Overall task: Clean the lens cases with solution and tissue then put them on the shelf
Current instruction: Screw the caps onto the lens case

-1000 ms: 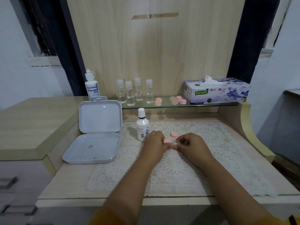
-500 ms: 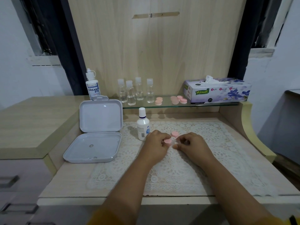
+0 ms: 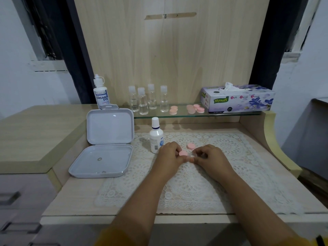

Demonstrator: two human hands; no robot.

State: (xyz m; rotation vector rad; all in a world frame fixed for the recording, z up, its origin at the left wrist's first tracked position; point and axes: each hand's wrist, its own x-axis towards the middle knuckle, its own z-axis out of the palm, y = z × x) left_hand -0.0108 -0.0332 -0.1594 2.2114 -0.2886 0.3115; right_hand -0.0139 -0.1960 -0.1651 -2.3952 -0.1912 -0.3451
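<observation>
1. Left hand (image 3: 168, 155) pinches a pink lens case (image 3: 183, 153) at its fingertips, over the lace mat (image 3: 221, 174).
2. Right hand (image 3: 209, 157) pinches a white tissue wad (image 3: 191, 155) against the case's right side.
3. A second pink case (image 3: 191, 146) lies just beyond.
4. Solution bottle (image 3: 156, 137) stands left of the hands; label unreadable.
5. Shelf (image 3: 230, 114): bottle marked "DREAM EYE" (image 3: 101, 96); box marked "Mysoft Soft Facial Tissue" (image 3: 239, 100).

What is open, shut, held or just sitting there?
Grey box: lid open.
White bottle: upright, capped.
Four clear bottles: upright, capped, on glass shelf.
Pink case: held by left hand.
Right hand: pinching something white, maybe tissue.
Tissue box: tissue sticking out.
</observation>
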